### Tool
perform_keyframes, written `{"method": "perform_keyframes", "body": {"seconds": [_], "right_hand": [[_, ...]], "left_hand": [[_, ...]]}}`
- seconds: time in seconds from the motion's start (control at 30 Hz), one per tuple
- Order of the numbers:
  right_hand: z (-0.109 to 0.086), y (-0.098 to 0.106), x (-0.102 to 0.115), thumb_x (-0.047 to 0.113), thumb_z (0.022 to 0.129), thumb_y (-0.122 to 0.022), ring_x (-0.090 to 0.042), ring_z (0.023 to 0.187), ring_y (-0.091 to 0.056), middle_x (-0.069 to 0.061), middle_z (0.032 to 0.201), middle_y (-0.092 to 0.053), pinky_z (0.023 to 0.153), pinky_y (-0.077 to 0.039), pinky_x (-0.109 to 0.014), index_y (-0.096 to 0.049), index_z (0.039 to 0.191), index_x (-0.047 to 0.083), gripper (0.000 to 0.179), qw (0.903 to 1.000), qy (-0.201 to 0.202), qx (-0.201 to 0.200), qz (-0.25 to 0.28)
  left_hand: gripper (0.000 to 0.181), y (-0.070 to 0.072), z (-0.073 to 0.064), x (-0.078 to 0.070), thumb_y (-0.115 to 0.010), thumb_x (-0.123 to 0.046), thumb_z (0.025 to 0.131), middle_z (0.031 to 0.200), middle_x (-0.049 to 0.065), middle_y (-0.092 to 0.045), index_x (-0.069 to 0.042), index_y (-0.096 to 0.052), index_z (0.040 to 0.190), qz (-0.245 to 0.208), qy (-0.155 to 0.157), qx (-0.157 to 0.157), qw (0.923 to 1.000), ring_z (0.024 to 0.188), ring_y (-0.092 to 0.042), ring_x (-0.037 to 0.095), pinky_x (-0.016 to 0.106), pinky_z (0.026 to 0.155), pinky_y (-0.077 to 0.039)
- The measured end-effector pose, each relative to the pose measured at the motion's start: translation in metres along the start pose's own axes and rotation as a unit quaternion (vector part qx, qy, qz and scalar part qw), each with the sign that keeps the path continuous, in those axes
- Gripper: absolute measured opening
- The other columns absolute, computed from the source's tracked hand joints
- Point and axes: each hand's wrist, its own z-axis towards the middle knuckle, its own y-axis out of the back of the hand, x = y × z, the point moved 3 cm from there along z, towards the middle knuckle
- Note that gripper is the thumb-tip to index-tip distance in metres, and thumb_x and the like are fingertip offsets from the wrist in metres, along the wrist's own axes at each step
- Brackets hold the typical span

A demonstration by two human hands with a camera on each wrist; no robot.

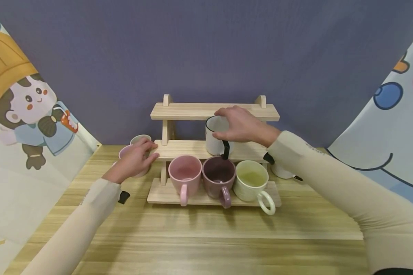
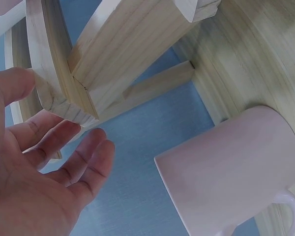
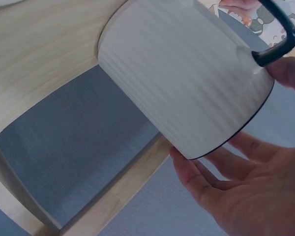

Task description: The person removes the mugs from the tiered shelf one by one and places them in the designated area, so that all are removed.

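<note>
A three-tier wooden display rack stands on the table. At the left end of its middle shelf, my left hand grips the board, thumb on one side and fingers on the other. My right hand holds a white mug with a black rim and black handle, fingers and thumb at its rim. The mug is upright at the middle shelf, its base right at the board in the right wrist view. Below, a pink mug, a purple mug and a pale green mug line the bottom shelf, handles forward.
Left of the rack, behind my left hand, stand a pale pink mug and another light cup. A white mug with a black handle lies partly hidden under my right forearm. A dark blue backdrop rises behind the rack.
</note>
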Motion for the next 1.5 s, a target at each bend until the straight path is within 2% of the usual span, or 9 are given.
{"method": "perform_keyframes", "body": {"seconds": [0.23,0.43,0.67,0.87,1.0,1.23,1.5], "right_hand": [[-0.004,0.003,0.0,0.039,0.076,-0.068,-0.025,0.105,-0.049,-0.007,0.122,-0.058,0.085,-0.042,-0.041,-0.055,0.13,0.009,0.063,0.9992,0.037,0.009,0.01],[-0.005,0.001,-0.002,0.034,0.077,-0.068,-0.023,0.114,-0.043,-0.007,0.128,-0.052,0.093,-0.038,-0.041,-0.054,0.13,0.007,0.06,0.9972,0.059,0.03,0.035],[-0.001,-0.003,-0.003,0.057,0.078,-0.066,-0.029,0.121,-0.04,-0.015,0.131,-0.048,0.098,-0.036,-0.044,-0.049,0.134,0.006,0.077,0.9997,0.01,0.023,-0.001],[0.002,-0.004,-0.002,0.053,0.076,-0.068,-0.031,0.118,-0.042,-0.017,0.126,-0.05,0.097,-0.037,-0.044,-0.054,0.128,0.001,0.075,0.9998,-0.001,0.013,-0.012],[-0.001,0.001,-0.005,0.049,0.072,-0.071,-0.029,0.113,-0.044,-0.015,0.122,-0.052,0.095,-0.038,-0.043,-0.057,0.125,-0.001,0.074,1.0,0.006,-0.005,0.001],[-0.022,0.032,-0.014,0.045,0.073,-0.073,-0.024,0.109,-0.042,-0.01,0.121,-0.05,0.083,-0.041,-0.044,-0.056,0.127,0.004,0.07,0.9985,0.016,-0.045,0.028],[-0.071,0.069,-0.038,0.043,0.076,-0.072,-0.025,0.109,-0.042,-0.008,0.121,-0.05,0.077,-0.039,-0.046,-0.056,0.129,0.008,0.066,0.998,0.002,-0.063,0.004]], "left_hand": [[0.027,0.0,0.0,0.0,-0.063,-0.012,0.091,0.103,0.018,-0.052,0.009,-0.061,0.108,-0.004,0.004,0.003,1.0,0.08,-0.051,0.027,0.041,0.075,-0.045],[0.027,0.001,0.0,-0.001,-0.062,-0.012,0.092,0.103,0.018,-0.052,0.01,-0.061,0.109,-0.008,0.005,0.006,0.9999,0.08,-0.052,0.026,0.041,0.075,-0.046],[0.028,0.001,0.0,-0.001,-0.063,-0.012,0.091,0.103,0.018,-0.052,0.01,-0.061,0.109,-0.011,0.008,0.008,0.9999,0.081,-0.053,0.031,0.042,0.075,-0.046],[0.03,0.0,-0.001,0.001,-0.063,-0.013,0.091,0.105,0.019,-0.051,0.01,-0.061,0.11,-0.017,0.013,0.009,0.9997,0.083,-0.053,0.029,0.042,0.077,-0.046],[0.03,0.0,-0.001,0.002,-0.063,-0.013,0.091,0.106,0.019,-0.051,0.01,-0.061,0.11,-0.016,0.015,0.009,0.9997,0.085,-0.053,0.029,0.042,0.08,-0.046],[0.029,0.0,0.001,-0.001,-0.062,-0.013,0.092,0.105,0.018,-0.052,0.01,-0.061,0.11,-0.016,0.017,0.013,0.9996,0.085,-0.054,0.03,0.043,0.079,-0.046],[0.03,0.001,-0.001,-0.002,-0.063,-0.012,0.091,0.104,0.018,-0.052,0.01,-0.06,0.11,-0.015,0.014,0.008,0.9998,0.081,-0.053,0.027,0.041,0.076,-0.046]]}}
